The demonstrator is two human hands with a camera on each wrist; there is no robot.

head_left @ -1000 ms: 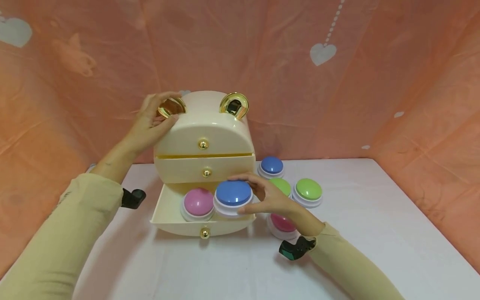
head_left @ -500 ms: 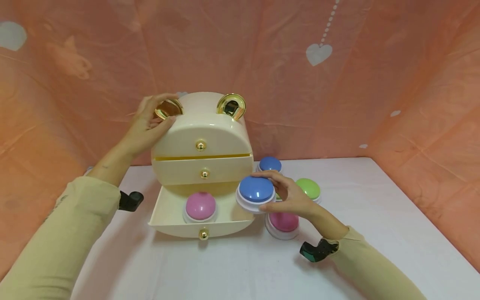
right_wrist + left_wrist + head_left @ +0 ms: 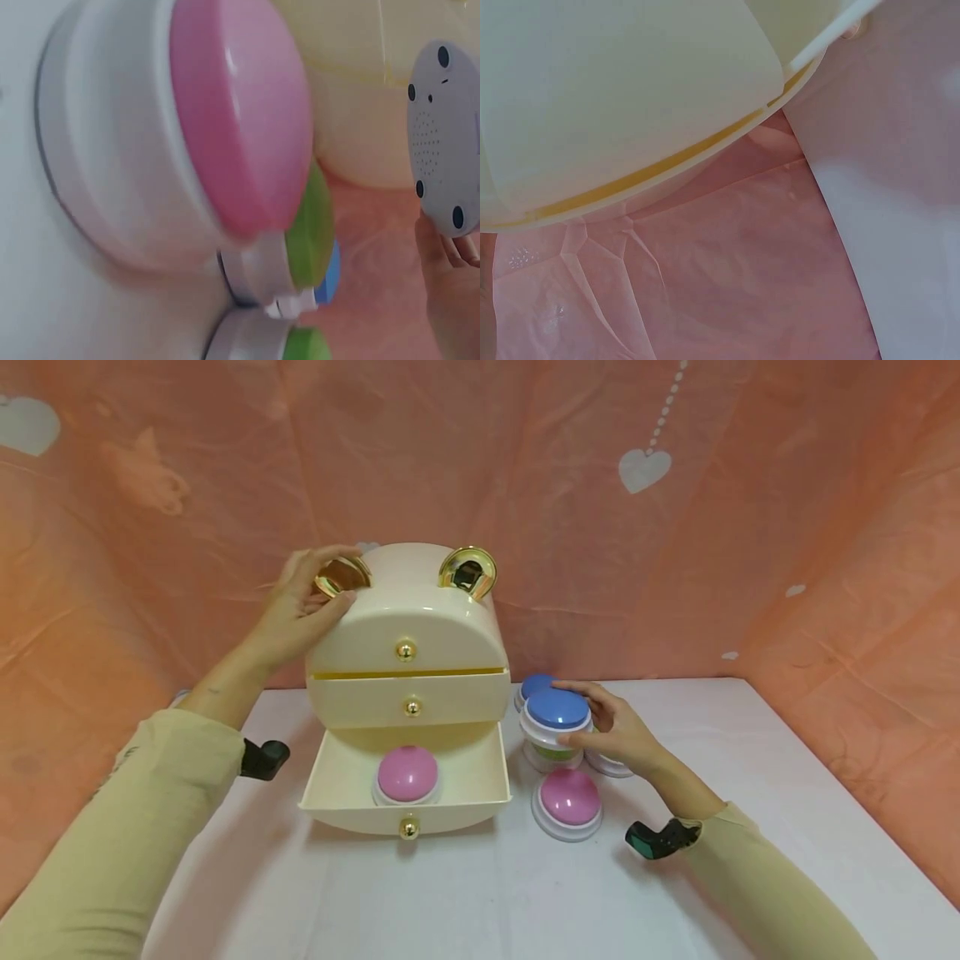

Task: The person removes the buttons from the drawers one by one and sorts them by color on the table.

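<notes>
So the right hand (image 3: 622, 735) has its fingers curled round a blue button (image 3: 557, 710), pinching it by the white rim and holding it right over a green button (image 3: 553, 752), pretty much stacked on it though I can't tell if they actually touch. From the right wrist view you see the held button's white underside (image 3: 442, 142) with fingertips on its edge. Just behind the hand there's a second blue button (image 3: 534, 686), under its palm side the white base of another button (image 3: 609, 766) peeks out, and nearer the person sits a pink button (image 3: 567, 800) on its own. Beyond the fingertips, close by, is the open bottom drawer (image 3: 465, 758) of the cream cabinet (image 3: 408, 627), with one pink button (image 3: 407, 774) inside and free room on both sides of it. The left hand (image 3: 300, 610) grips the cabinet's rounded top edge, thumb in front, fingers curled behind the gold ear (image 3: 341, 574). The white table (image 3: 750, 752) beyond the right wrist is open out to its edge.
</notes>
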